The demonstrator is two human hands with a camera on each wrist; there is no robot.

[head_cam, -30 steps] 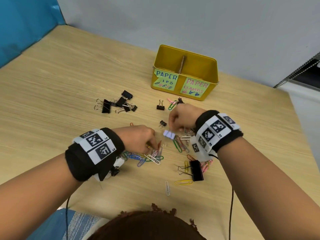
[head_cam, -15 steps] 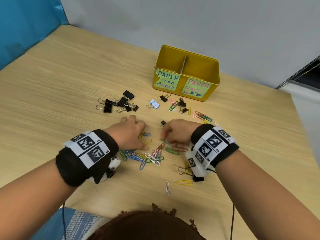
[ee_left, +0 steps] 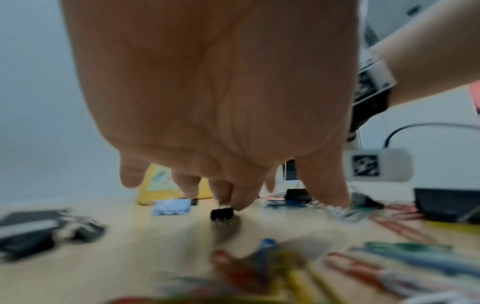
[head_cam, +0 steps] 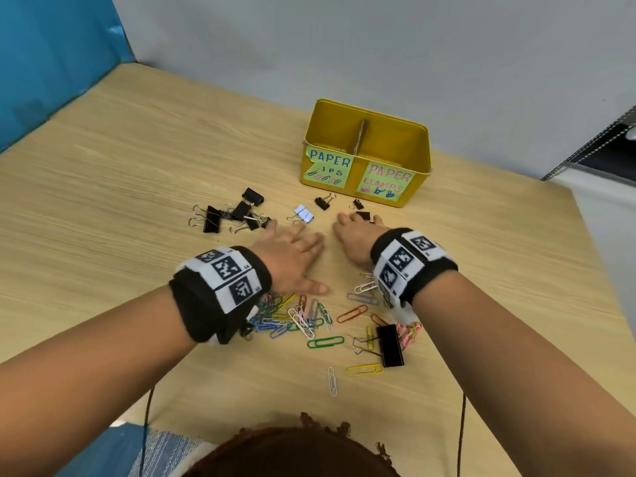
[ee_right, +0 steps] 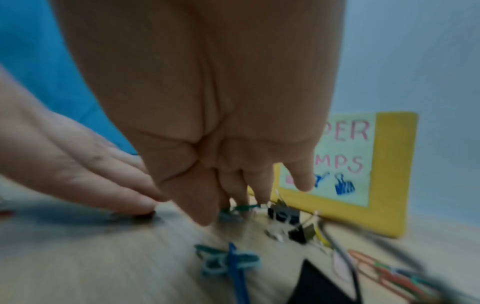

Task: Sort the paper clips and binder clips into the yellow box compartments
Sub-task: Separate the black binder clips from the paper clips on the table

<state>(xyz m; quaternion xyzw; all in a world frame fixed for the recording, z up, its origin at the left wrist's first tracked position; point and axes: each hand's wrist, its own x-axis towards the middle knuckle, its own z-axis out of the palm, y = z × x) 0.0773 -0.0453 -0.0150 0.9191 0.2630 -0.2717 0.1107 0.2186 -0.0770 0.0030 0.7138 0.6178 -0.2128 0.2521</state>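
1. Both hands have slid forward from the paper clips [head_cam: 303, 321] toward the binder clips [head_cam: 237, 215].
2. Left hand [head_cam: 292, 256] lies flat, fingers spread; right hand [head_cam: 354, 235] rests loosely, holding nothing, likely spreading clips.
3. Yellow box [head_cam: 418, 160] waits beyond.

Even light, blurred wrist views.

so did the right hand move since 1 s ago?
Yes. The right hand went forward toward the yellow box, away from the big black binder clip it was near.
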